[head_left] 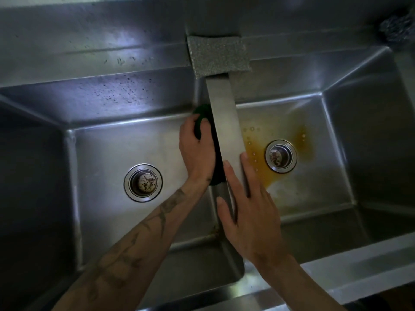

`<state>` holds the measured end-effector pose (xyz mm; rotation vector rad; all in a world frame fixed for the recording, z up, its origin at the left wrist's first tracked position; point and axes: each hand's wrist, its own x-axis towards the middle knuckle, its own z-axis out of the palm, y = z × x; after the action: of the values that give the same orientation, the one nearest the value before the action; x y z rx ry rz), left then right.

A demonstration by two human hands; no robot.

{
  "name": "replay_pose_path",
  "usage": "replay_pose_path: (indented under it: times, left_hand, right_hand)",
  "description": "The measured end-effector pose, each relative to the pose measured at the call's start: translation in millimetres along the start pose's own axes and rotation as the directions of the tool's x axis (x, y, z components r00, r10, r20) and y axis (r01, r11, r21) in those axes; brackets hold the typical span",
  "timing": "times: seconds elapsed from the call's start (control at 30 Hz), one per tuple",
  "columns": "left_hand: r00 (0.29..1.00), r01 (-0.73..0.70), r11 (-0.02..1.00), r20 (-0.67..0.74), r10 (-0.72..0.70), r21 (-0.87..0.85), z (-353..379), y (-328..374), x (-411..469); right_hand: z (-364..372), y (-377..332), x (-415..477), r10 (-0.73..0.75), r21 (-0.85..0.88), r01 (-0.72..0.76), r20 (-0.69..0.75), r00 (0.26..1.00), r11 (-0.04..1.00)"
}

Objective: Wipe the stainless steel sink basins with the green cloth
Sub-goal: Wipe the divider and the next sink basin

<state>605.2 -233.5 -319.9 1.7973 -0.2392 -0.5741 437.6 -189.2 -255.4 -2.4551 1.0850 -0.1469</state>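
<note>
A double stainless steel sink fills the view, its two basins split by a steel divider (226,122). My left hand (197,149) presses the dark green cloth (200,114) against the right inner wall of the left basin (107,153), just under the divider. The cloth shows above my fingers and again below my wrist. My right hand (244,205) lies flat on the divider's near end, fingers spread, holding nothing. The right basin (314,187) has an orange-brown stain around its drain (280,156).
A grey scouring sponge (219,56) sits on the back ledge above the divider. A dark steel-wool pad (397,28) lies at the far right corner. The left basin's drain (143,182) holds specks of debris. Dark spots dot the left basin's back wall.
</note>
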Motion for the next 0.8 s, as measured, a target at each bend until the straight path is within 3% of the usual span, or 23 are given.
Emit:
replay_pose_path:
  times: [0.1,0.23,0.47,0.67,0.8]
  left_hand:
    - [1.0,0.005,0.997,0.013,-0.006,0.078,8,-11,7]
    - [0.963,0.211,0.947,0.116,-0.244,0.241,10,-34,12]
    - [0.998,0.052,0.999,0.021,-0.052,0.014,10,-3,25]
    - [0.979,0.183,0.97,0.06,-0.194,0.16,16,-13,33]
    - [0.998,0.067,0.998,0.018,-0.067,0.021,12,11,38]
  right_hand:
    - [3,2,0,-0.009,-0.006,0.009,-0.021,1.0,1.0]
    - [5,3,0,-0.015,-0.021,0.014,-0.038,0.999,1.0]
    - [4,0,0,-0.004,-0.031,0.003,-0.026,1.0,1.0]
    - [2,0,-1,-0.01,-0.001,0.01,-0.017,1.0,1.0]
    - [-4,-3,1,0.003,0.003,-0.003,-0.018,1.0,1.0]
